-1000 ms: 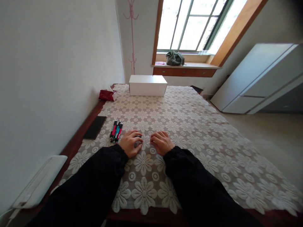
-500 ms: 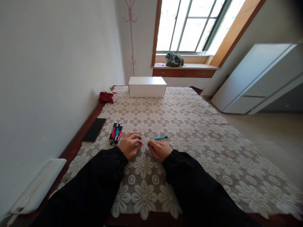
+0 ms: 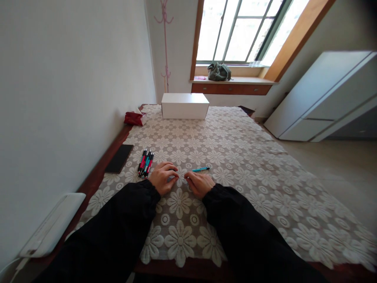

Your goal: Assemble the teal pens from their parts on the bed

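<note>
since half a second earlier, almost nothing moved: both hands stayed low on the lace tablecloth (image 3: 235,157), and the teal pen (image 3: 201,169) stayed just beyond the right hand (image 3: 199,184), which had lain over that spot a full second earlier.

left hand (image 3: 163,177): rested knuckles up on the cloth, fingers curled, fingertips drawn together over something small and dark; could not tell what it was, nor whether it was truly pinched. lay just right of the bundle of pens (image 3: 145,162), near it but apart.

right hand: rested knuckles up, fingers bent and close together, tips pointed toward the left hand with a narrow gap between; could not tell whether anything was gripped.

teal pen: lay flat on the cloth, nearly crosswise, just above the right hand's knuckles, not touched.

bundle of pens: red, teal and black barrels packed side by side, tips toward the far end.

elsewhere: black phone (image 3: 119,158) on the bare wooden table edge at left; white box (image 3: 184,105) and red tissue pack (image 3: 134,118) at the far end; green bag (image 3: 218,72) on the window sill.
</note>
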{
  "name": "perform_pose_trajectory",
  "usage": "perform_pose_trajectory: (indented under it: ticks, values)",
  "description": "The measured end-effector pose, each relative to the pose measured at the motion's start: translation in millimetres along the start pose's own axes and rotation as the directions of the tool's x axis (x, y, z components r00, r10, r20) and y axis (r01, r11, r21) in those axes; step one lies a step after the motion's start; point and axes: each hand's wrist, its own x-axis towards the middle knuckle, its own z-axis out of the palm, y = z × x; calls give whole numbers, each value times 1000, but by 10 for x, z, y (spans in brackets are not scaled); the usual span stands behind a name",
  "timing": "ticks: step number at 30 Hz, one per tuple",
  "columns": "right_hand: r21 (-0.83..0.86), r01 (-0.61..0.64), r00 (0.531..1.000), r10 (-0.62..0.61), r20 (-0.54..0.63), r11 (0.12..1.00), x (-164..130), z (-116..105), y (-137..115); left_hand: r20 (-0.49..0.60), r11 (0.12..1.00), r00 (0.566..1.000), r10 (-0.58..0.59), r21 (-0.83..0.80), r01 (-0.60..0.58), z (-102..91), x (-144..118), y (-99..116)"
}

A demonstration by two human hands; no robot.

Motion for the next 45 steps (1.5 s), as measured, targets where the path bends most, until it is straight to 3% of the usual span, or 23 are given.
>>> perform_pose_trajectory:
  ticks: [20, 27, 33, 37, 41, 45]
  values:
    - [22, 23, 1000, -23, -9, 999, -2, -6, -3, -16, 998, 999, 42, -42, -43, 14, 8, -11]
    - [192, 104, 989, -81, -126, 976, -6, 7, -42, -58, 989, 992, 116, -88, -121, -20, 22, 37]
    - [391, 74, 986, -7, -169, 918, 0, 30, -116, -97, 982, 981, 167, -69, -174, -47, 28, 75]
    - [434, 58, 983, 24, -182, 899, 10, 48, -120, -86, 977, 979, 183, -94, -190, -58, 24, 77]
    - [409, 68, 981, 14, -193, 910, 16, 57, -97, -113, 987, 985, 131, -76, -140, -83, 24, 63]
    - [385, 17, 978, 65, -199, 923, 16, 63, -93, -149, 1000, 988, -30, -2, 30, -72, 34, 19]
